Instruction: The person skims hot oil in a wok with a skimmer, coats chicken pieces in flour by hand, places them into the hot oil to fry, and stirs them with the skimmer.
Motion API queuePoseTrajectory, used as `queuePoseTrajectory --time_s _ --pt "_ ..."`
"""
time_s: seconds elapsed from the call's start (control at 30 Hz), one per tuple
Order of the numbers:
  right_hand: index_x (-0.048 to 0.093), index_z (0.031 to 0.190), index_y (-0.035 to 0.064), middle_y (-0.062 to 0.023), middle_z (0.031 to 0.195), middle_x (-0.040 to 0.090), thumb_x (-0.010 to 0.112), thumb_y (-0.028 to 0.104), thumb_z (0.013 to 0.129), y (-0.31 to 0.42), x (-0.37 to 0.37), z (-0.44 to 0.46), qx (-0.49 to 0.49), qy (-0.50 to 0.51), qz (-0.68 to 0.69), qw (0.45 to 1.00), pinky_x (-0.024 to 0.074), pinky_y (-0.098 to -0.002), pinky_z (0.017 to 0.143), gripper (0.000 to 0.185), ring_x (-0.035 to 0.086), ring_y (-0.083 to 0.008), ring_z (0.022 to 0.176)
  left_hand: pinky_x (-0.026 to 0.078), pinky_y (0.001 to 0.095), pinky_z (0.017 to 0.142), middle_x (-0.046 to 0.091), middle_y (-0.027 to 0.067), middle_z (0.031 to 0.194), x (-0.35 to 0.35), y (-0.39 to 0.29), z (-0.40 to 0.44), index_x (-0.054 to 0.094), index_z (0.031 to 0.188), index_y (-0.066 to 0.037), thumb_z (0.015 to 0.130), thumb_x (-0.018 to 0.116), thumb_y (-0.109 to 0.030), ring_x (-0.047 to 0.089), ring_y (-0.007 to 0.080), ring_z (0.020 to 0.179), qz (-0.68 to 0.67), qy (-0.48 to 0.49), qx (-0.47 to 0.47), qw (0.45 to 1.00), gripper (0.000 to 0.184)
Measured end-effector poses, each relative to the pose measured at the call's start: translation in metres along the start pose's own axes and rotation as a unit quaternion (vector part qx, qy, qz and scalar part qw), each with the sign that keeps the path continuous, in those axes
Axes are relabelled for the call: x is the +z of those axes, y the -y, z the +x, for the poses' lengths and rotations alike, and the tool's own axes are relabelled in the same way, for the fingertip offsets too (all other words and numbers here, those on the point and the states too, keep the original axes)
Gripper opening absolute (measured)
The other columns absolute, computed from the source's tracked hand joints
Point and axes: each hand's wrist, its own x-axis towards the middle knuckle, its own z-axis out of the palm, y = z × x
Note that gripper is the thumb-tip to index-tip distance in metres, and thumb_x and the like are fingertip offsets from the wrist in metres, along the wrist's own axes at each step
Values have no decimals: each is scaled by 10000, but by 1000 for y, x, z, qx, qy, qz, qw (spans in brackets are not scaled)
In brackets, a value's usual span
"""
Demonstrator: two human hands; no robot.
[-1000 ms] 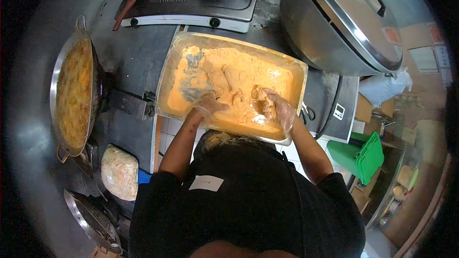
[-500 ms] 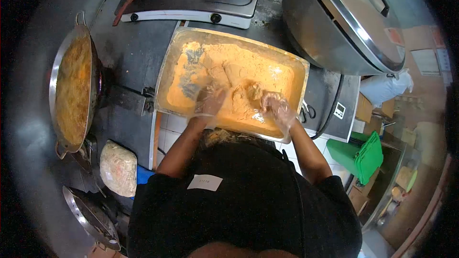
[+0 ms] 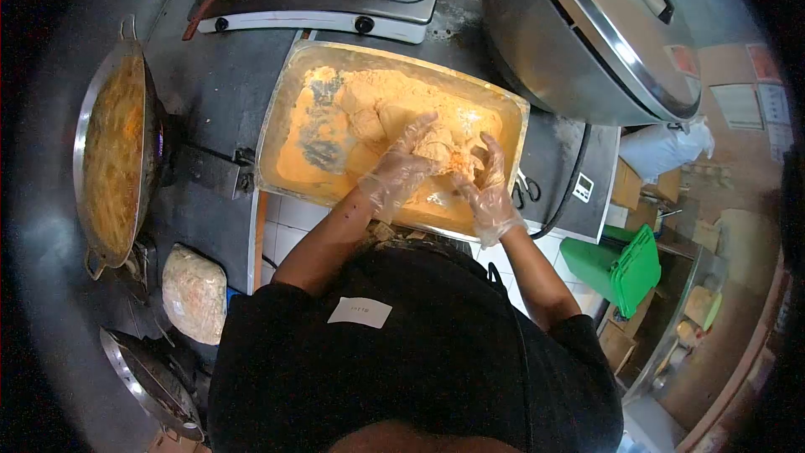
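Note:
A metal tray (image 3: 394, 52) holds a layer of orange flour (image 3: 302, 130), with bare metal showing through at its left. Both hands wear clear plastic gloves and are inside the tray. Between them is a lumpy, flour-coated food piece (image 3: 438, 149), perhaps meat; its kind is not plain. My left hand (image 3: 398, 166) curves round its left side, fingers pointing up and right. On the other side, my right hand (image 3: 489, 189) cups it with thumb and fingers apart. More flour-covered lumps (image 3: 369, 124) lie just beyond my left hand.
To the left stands a wok of bubbling oil (image 3: 113, 159). A gas stove (image 3: 310, 0) and a large lidded pot (image 3: 570, 42) are behind the tray. Scissors (image 3: 527, 190) and a small timer (image 3: 583, 188) lie at its right. A filled plastic bag (image 3: 194, 294) sits at lower left.
My hands have come together round the coated piece; my left hand has moved right and up from the tray's lower middle. The whole view has shifted slightly.

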Motion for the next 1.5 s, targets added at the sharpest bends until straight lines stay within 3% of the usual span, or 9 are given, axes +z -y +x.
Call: queuePoseTrajectory --time_s 0.1,0.23,0.4,0.53,0.7,0.9,1.13,1.33,1.5 --pt "339 1364 90 -154 1203 471 683 87 830 -1 -10 17 126 61 169 976 574 -384 724 635 536 -236 1065 505 299 866 595 105 1151 -12 -3 5 402 1367 -68 764 643 49 589 210 1039 38 14 -66 997 659" --pt "374 1362 110 -149 1150 567 613 359 883 -10 -14 28 120 -22 190 974 534 -395 820 591 558 -242 1048 456 401 972 630 107 1086 -75 24 10 532 1219 -48 827 638 -65 571 252 1088 403 75 147 900 407" --pt "446 1299 34 -158 1085 607 537 416 905 -159 -32 105 109 33 -242 963 493 -420 840 556 577 -280 1001 417 487 1025 641 106 1046 -104 -2 -27 626 993 -46 847 613 -186 581 276 1081 -149 -21 125 981 202" --pt "503 1243 9 -148 1082 611 499 437 920 -192 22 146 82 125 -110 983 504 -419 806 536 603 -285 950 339 534 1074 627 122 1117 -128 -26 -49 603 1052 -22 845 615 -162 533 307 1161 -144 -128 144 971 251" --pt "532 1220 57 -118 1055 642 459 397 937 -70 62 120 365 141 269 880 536 -437 712 449 642 -260 913 386 519 1043 613 128 1138 -98 -48 -64 577 1095 -37 850 596 -162 556 291 1125 -229 -138 93 959 275" --pt "528 1227 59 -113 1109 620 466 391 938 16 81 97 294 188 257 901 541 -399 799 444 631 -242 948 377 486 1042 531 142 1276 -75 -58 -55 484 1269 -32 904 547 -319 496 284 1202 -208 -22 133 969 468" --pt "406 1369 92 -222 1281 529 333 485 962 53 114 90 71 312 -491 810 247 -402 1117 570 475 -347 1226 437 442 980 551 106 1241 -51 -58 -57 474 1302 -80 926 493 -435 515 263 1163 -204 -141 17 969 518" --pt "281 1434 83 -153 1472 328 328 339 984 -83 136 94 -115 163 -376 905 256 -425 1103 519 338 -285 1342 432 382 997 457 59 1367 -63 -32 -40 359 1397 -88 944 448 -488 506 221 1181 -175 2 78 982 611" --pt "317 1427 48 -154 1462 356 382 316 971 -53 115 75 -200 192 -589 759 350 -415 1035 533 403 -249 1308 363 395 1053 434 96 1378 -92 -13 -19 369 1391 -85 949 438 -489 457 215 1222 -158 -21 28 987 603"
